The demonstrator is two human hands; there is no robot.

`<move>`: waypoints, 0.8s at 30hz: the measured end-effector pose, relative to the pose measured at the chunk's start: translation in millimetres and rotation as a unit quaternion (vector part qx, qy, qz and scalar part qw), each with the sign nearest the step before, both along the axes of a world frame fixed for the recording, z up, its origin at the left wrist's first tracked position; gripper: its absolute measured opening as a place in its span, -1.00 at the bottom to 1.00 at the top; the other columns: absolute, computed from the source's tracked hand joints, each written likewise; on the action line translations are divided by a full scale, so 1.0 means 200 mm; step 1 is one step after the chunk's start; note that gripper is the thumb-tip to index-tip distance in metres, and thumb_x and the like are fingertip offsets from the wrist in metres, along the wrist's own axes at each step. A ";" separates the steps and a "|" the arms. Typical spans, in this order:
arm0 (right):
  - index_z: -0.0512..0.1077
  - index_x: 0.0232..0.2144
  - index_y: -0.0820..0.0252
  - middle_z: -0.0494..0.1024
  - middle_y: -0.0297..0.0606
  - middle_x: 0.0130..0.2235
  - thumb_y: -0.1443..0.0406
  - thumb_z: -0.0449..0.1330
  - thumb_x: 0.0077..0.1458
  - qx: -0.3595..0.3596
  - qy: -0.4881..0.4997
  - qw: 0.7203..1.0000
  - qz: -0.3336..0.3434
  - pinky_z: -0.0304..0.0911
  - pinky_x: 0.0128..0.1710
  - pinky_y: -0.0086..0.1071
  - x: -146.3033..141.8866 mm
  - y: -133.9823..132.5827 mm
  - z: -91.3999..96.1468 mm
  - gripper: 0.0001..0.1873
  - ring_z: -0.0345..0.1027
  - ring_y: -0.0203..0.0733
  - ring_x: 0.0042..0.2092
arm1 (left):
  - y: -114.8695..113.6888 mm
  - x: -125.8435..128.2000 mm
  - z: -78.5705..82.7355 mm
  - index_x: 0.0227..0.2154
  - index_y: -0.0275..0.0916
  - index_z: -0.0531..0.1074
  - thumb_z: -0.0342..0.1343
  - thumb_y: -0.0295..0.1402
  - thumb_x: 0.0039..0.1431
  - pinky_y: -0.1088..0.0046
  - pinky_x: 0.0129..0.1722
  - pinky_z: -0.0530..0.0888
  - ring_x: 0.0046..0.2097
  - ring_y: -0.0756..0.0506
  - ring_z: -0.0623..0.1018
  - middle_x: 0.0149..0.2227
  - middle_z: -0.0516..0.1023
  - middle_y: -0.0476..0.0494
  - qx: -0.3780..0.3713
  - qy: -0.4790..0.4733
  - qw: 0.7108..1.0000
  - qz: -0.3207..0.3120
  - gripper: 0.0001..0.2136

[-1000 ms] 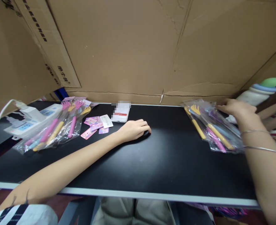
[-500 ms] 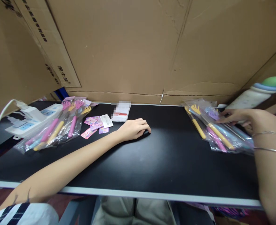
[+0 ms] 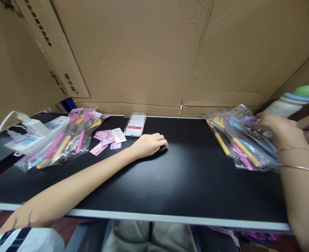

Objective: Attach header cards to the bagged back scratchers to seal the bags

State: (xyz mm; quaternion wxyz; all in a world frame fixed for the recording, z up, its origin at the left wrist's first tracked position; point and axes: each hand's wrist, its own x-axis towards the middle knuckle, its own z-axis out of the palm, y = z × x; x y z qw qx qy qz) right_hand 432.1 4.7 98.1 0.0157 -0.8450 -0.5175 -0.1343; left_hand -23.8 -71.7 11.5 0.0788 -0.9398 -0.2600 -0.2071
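My left hand (image 3: 149,144) rests on the black table, fingers loosely curved and nothing seen in them. Close by on its left lie several small pink and purple printed cards (image 3: 107,140), one white card (image 3: 119,135) and a phone (image 3: 135,125). On the right, clear plastic bags hold back scratchers with claw-shaped heads, among them a yellow back scratcher (image 3: 245,151), a pink one (image 3: 242,155) and blue ones. My right hand (image 3: 277,126) is at the right side of these bags, smeared by motion. Its fingers are mostly hidden, so what it grips cannot be made out.
More bagged back scratchers (image 3: 65,143) lie at the left against a white power strip (image 3: 39,134) with plugs and a cable. A pale bottle with a green top (image 3: 288,103) stands back right. Beyond my right wrist, skin-toned shapes suggest another person's hand. Cardboard (image 3: 144,52) walls the back.
My right hand has drawn back slightly toward the right and up from the bags. The upper bag edge now stands up, and blue back scratchers show more. My left hand stays put.
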 end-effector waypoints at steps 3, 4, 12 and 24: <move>0.29 0.10 0.18 0.40 0.18 0.05 0.20 0.23 0.00 -0.050 0.020 0.998 -0.032 0.05 -0.35 -0.19 -0.08 -0.04 0.05 -0.41 0.32 0.08 -0.01 | 0.00 0.00 0.00 -0.21 -0.16 0.42 -0.19 -0.57 0.19 0.58 -0.26 0.34 -0.17 0.03 0.43 -0.23 0.49 -0.04 -0.002 -0.001 1.000 0.001 -0.69; 0.24 0.14 0.15 0.37 0.15 0.08 0.21 0.21 0.02 -0.054 0.026 0.998 -0.026 0.05 -0.33 -0.20 -0.11 -0.04 0.07 -0.38 0.29 0.08 0.02 | 0.00 0.00 0.00 -0.21 -0.16 0.42 -0.19 -0.57 0.19 0.58 -0.25 0.35 -0.17 0.03 0.43 -0.22 0.49 -0.04 -0.003 -0.002 1.000 0.001 -0.69; 0.32 0.04 0.25 0.50 0.00 -0.09 0.23 0.22 0.01 -0.071 0.058 0.975 0.202 0.13 -0.26 -0.33 -0.48 0.00 0.07 -0.48 0.35 -0.06 -0.13 | 0.00 0.00 0.00 -0.20 -0.15 0.43 -0.18 -0.55 0.19 0.57 -0.24 0.36 -0.16 0.03 0.42 -0.22 0.49 -0.04 -0.012 -0.007 1.000 0.007 -0.69; 0.31 -0.20 0.20 0.43 -0.33 -0.42 0.35 0.22 -0.01 -0.105 0.432 0.831 0.335 0.27 -0.56 -0.53 -0.98 -0.14 -0.07 -0.72 0.33 -0.34 -0.45 | 0.00 0.00 0.00 -0.15 -0.15 0.42 -0.17 -0.55 0.19 0.56 -0.23 0.36 -0.15 0.02 0.42 -0.20 0.50 -0.04 -0.013 -0.009 1.000 0.007 -0.68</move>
